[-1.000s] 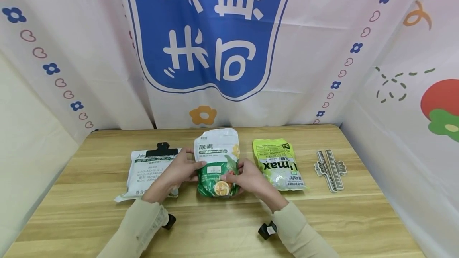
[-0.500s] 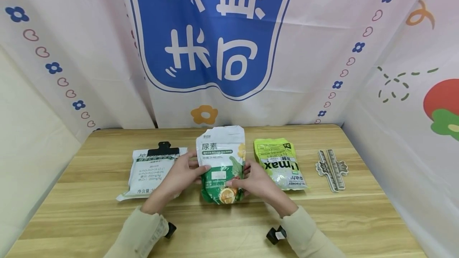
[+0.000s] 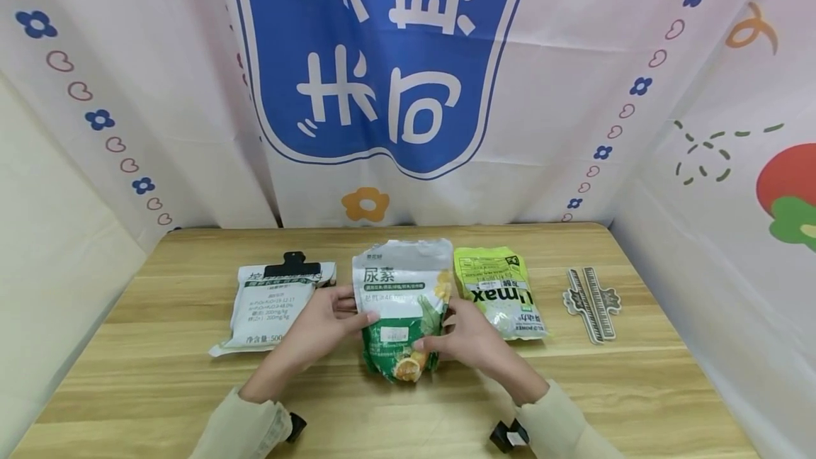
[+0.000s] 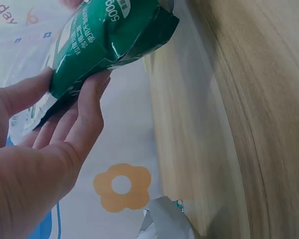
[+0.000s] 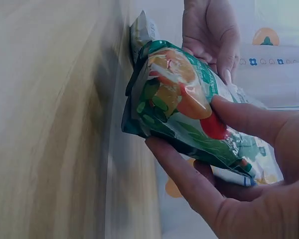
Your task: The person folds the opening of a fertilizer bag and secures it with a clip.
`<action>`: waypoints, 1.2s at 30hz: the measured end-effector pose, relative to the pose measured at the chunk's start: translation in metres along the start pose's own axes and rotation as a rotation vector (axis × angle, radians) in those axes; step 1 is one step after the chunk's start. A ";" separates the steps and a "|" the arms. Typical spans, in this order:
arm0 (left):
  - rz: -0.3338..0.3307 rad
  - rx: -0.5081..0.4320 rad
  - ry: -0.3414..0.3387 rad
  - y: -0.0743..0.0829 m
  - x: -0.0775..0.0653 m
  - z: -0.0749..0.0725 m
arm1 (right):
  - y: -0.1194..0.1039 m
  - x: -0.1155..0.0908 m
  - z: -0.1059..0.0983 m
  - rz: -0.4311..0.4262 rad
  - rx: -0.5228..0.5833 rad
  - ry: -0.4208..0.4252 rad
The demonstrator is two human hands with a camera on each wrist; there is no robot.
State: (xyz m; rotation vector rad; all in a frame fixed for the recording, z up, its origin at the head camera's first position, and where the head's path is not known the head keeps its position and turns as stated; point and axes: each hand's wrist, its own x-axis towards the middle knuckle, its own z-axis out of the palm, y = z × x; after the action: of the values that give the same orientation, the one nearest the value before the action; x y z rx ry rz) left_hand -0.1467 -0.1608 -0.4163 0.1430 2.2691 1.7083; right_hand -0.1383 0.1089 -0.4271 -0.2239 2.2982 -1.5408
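A green and white urea fertilizer bag (image 3: 398,303) stands between both hands at the middle of the table, its printed front towards me and its top leaning away. My left hand (image 3: 321,328) grips its left side, thumb on the front and fingers behind. On the opposite side my right hand (image 3: 474,338) holds it the same way. The left wrist view shows the bag's green lower part (image 4: 107,37) above the left palm. In the right wrist view the fruit-printed face (image 5: 174,94) lies under the right thumb.
To the left lies a white fertilizer bag (image 3: 261,314) with a black clip (image 3: 293,266) on its top. A lime-green bag (image 3: 494,292) lies to the right, beside two silver clips (image 3: 591,303). A printed cloth (image 3: 382,55) hangs behind the wooden table (image 3: 191,402).
Both hands have brought the urea bag towards me and slightly right. Its bottom now sits nearer the front of the table. The other bags and the silver clips have stayed put.
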 end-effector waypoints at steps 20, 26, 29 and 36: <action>0.106 0.076 -0.100 -0.003 -0.033 -0.001 | 0.006 -0.018 0.009 -0.144 -0.186 -0.011; 0.146 0.088 -0.115 -0.007 -0.039 -0.002 | 0.006 -0.020 0.013 -0.210 -0.197 -0.023; 0.156 0.091 -0.122 -0.009 -0.040 -0.002 | 0.006 -0.021 0.014 -0.214 -0.211 -0.021; 0.186 0.097 -0.128 -0.008 -0.042 -0.004 | 0.007 -0.020 0.016 -0.228 -0.246 -0.039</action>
State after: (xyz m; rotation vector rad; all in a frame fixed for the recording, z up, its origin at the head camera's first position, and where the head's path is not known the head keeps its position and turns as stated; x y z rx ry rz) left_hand -0.1076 -0.1776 -0.4159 0.4847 2.3050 1.6233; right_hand -0.1134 0.1044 -0.4351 -0.5934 2.4991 -1.3337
